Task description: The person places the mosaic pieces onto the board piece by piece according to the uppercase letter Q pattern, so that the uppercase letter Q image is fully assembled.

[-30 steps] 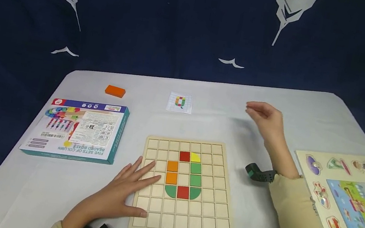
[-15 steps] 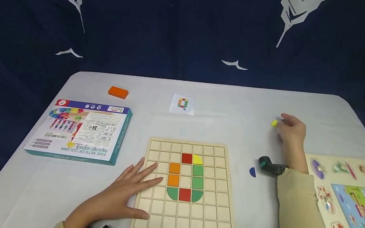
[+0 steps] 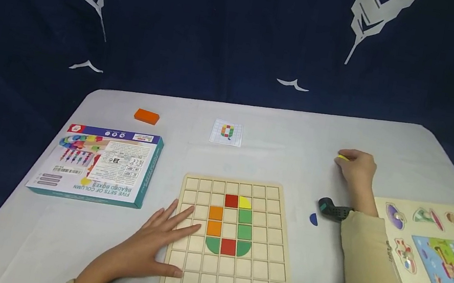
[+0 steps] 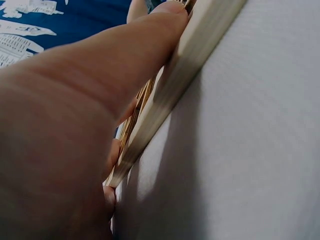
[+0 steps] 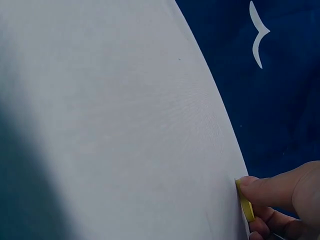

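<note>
My left hand (image 3: 147, 248) rests with spread fingers on the left edge of a square wooden grid board (image 3: 274, 277). In the left wrist view its thumb (image 4: 125, 50) lies across the board's edge (image 4: 160, 107). Red, orange, green and yellow tiles form a ring on the board, among them a red tile (image 3: 228, 247), an orange tile (image 3: 213, 228) and a green tile (image 3: 244, 232). At the right back of the table my right hand (image 3: 357, 171) pinches a small yellow tile (image 5: 245, 202) between thumb and fingers. A blue piece (image 3: 313, 219) with a curved edge lies right of the board.
A small pattern card (image 3: 226, 133) lies behind the board. At the back left is an orange block (image 3: 146, 116), with a flat beaded-boxes carton (image 3: 94, 165) in front of it. A picture puzzle board (image 3: 394, 242) lies at the right, partly under the right sleeve.
My right hand has moved right to the yellow tile and now pinches it. The blue piece, out of sight at first, shows on the table. My left hand stays on the board.
</note>
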`<state>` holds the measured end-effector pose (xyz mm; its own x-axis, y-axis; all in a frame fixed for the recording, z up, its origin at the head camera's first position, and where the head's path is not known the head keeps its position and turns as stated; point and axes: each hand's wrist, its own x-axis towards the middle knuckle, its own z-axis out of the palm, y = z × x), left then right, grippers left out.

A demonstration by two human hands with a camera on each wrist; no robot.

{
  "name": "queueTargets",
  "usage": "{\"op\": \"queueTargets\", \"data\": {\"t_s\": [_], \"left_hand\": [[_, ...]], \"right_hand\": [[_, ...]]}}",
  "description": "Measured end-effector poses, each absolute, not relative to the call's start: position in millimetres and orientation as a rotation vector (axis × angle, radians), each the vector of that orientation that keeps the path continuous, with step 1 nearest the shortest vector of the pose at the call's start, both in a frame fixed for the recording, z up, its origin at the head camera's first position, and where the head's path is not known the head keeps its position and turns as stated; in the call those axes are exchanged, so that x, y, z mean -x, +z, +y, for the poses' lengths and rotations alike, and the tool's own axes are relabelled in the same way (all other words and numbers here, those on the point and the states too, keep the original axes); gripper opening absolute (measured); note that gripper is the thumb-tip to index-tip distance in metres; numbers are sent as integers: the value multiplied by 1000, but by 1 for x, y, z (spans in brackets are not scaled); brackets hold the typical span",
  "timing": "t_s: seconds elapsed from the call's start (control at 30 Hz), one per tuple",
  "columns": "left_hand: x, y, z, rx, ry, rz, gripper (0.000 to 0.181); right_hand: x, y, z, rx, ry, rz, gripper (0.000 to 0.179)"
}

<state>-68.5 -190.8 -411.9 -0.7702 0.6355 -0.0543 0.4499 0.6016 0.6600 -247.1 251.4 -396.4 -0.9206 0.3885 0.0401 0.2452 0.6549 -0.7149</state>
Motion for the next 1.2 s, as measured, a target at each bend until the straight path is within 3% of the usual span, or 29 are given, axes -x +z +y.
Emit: {"op": "queueTargets", "data": {"t_s": [0.73,0.97,1.2], "left_hand": [[65,-412,-192,-964,1021,2541,84],[65,-416,-193,-951,985,2539,84],[66,-413,-191,-946,982,2540,84]], "right_hand": [[238,-408,252,379,1071,-2601,26],[232,-395,239,302,1414,-2513,30],[231,-379,200,-12,1863,-2325,24]]}}
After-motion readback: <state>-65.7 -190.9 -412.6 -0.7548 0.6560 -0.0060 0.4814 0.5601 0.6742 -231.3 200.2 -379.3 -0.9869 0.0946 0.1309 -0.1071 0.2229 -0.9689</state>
